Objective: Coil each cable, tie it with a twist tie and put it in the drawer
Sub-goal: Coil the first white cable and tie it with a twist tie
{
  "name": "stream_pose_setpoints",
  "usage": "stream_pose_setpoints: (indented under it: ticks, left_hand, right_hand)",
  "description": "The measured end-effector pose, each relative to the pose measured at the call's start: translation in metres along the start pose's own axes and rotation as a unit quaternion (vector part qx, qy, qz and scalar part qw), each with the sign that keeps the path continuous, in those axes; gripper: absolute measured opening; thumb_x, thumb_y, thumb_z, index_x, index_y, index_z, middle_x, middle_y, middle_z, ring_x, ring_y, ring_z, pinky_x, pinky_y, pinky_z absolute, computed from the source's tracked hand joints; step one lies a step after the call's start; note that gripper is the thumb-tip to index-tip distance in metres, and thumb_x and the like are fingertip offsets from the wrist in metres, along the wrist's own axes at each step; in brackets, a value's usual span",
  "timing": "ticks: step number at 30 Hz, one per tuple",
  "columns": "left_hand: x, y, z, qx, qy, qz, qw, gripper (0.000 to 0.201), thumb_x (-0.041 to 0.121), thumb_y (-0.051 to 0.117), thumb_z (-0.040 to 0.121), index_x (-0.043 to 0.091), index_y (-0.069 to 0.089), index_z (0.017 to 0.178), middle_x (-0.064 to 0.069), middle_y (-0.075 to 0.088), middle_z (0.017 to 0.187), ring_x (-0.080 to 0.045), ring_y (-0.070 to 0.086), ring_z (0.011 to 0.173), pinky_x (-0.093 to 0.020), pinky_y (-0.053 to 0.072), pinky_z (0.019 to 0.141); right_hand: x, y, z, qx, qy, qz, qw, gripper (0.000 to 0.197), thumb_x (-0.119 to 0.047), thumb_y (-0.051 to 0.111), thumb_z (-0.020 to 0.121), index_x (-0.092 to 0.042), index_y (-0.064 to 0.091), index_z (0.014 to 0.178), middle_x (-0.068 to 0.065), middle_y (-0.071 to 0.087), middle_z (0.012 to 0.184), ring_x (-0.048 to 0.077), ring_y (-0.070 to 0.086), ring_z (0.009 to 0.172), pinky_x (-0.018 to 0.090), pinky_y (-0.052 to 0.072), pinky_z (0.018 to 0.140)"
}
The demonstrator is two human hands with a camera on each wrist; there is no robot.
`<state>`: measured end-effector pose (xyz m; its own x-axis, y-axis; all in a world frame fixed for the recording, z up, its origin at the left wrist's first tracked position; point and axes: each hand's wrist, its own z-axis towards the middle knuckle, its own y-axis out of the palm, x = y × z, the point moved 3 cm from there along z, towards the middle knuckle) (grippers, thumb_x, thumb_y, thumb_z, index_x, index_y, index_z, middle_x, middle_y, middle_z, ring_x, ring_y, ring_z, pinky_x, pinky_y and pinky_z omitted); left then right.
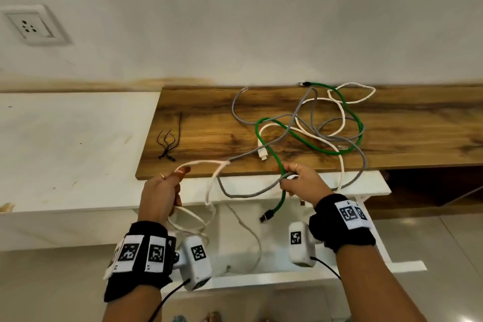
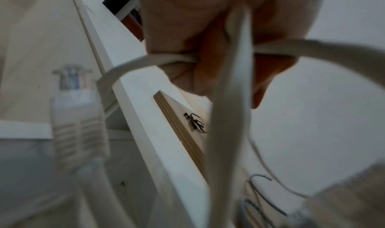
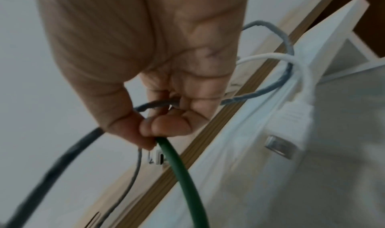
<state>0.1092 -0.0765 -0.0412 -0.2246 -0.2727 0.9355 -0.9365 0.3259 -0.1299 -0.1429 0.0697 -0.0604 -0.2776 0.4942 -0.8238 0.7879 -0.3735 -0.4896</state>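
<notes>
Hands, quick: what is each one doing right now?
Left hand: closed, gripping the white cable.
Right hand: closed, gripping the green cable and the grey cable.

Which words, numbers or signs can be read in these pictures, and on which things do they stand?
None: no word, number or brand can be read.
Wrist bands and white camera housings: only black-and-white square code markers, no letters.
Wall socket: no print shows.
Cable plugs: too blurred to tell.

Cable tangle (image 1: 324, 123) across wooden top (image 1: 209, 123)
</notes>
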Motion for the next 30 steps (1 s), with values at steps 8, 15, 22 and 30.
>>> stream_pose_setpoints:
  ticks: [8,15,22,30]
  left_hand:
    - [-0.013,-0.009,0.011,0.008,0.009,0.180,0.984,0.018,0.027,0.056,0.093,0.011,0.064,0.088,-0.002,0.052,0.064,-0.021,0.051,0.051,-0.028,0.039,0.058]
    - [-0.013,0.000,0.019,-0.023,0.037,0.226,0.973,0.021,0.026,0.053,0.094,0.017,0.059,0.076,-0.006,0.056,0.067,-0.025,0.057,0.056,-0.036,0.049,0.073]
    - [-0.017,0.002,0.024,-0.031,0.059,0.238,0.969,0.027,0.024,0.050,0.096,0.004,0.067,0.095,-0.004,0.055,0.066,-0.024,0.060,0.058,-0.034,0.050,0.071]
    - [-0.016,0.002,0.020,-0.035,0.064,0.218,0.973,0.024,0.025,0.050,0.097,0.009,0.067,0.092,-0.003,0.054,0.068,-0.022,0.058,0.056,-0.031,0.048,0.068]
  right_hand:
    - [-0.067,-0.071,0.059,0.179,-0.021,0.010,0.983,0.018,-0.005,0.059,0.080,-0.017,0.060,0.066,0.007,0.062,0.064,0.014,0.061,0.054,0.032,0.053,0.059]
    - [-0.151,-0.143,0.127,0.257,-0.111,-0.109,0.954,0.031,-0.012,0.057,0.077,-0.013,0.065,0.107,0.018,0.068,0.104,0.034,0.065,0.099,0.046,0.051,0.091]
    - [-0.104,-0.098,0.154,0.143,-0.007,-0.305,0.941,0.041,-0.012,0.051,0.092,0.002,0.042,0.129,0.022,0.055,0.119,0.035,0.055,0.107,0.029,0.036,0.073]
    - [-0.079,-0.072,0.134,0.127,-0.013,-0.258,0.958,0.044,-0.008,0.052,0.085,-0.005,0.053,0.129,0.019,0.055,0.128,0.034,0.052,0.117,0.037,0.044,0.098]
